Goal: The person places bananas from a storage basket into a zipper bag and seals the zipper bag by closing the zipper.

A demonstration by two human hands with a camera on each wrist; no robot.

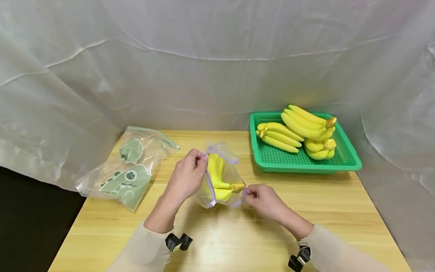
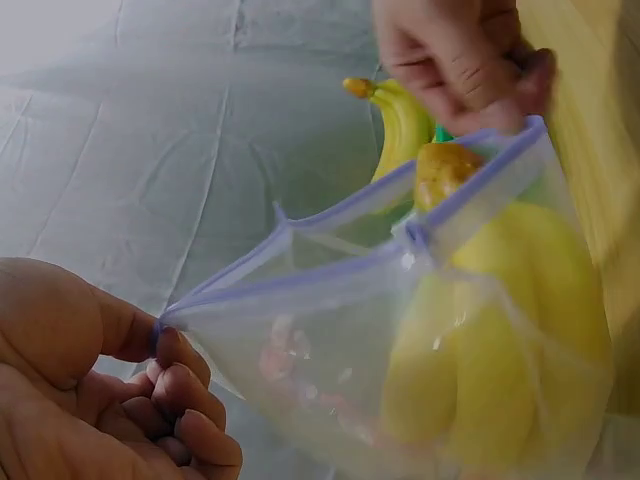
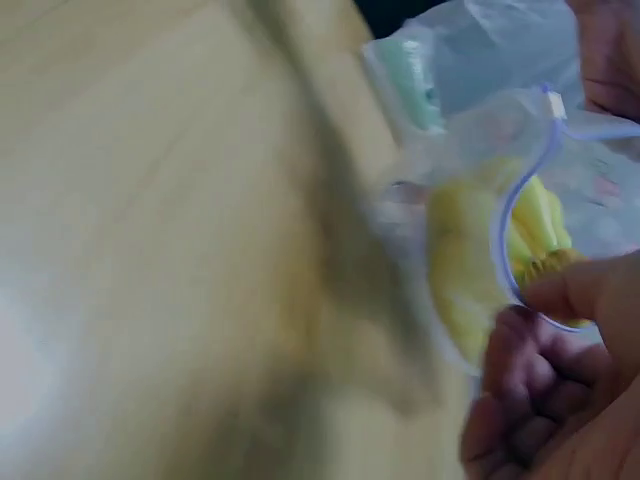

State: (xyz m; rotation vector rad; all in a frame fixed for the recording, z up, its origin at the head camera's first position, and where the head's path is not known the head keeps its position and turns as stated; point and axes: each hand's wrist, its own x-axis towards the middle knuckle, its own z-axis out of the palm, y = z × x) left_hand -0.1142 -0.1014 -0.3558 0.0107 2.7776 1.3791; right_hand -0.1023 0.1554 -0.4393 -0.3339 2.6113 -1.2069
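Note:
A clear bag with a purple zip edge (image 1: 209, 186) (image 2: 300, 285) (image 3: 500, 235) hangs between both hands, its mouth spread apart. Inside lies a bunch of yellow bananas (image 1: 215, 172) (image 2: 500, 340) (image 3: 465, 260), its brown stem at the mouth on the right hand's side. The left hand (image 1: 188, 174) (image 2: 95, 385) pinches one end of the purple edge between thumb and fingers. On the other side, the right hand (image 1: 265, 202) (image 2: 465, 60) (image 3: 570, 370) pinches the edge close to the stem, fingers curled.
At the back right of the wooden table (image 1: 217, 241) stands a green basket (image 1: 306, 168) holding several banana bunches (image 1: 282, 136). A larger clear bag with a green dinosaur print (image 1: 127, 185) lies flat on the left. Grey sheeting (image 1: 217, 87) surrounds the table's back and sides.

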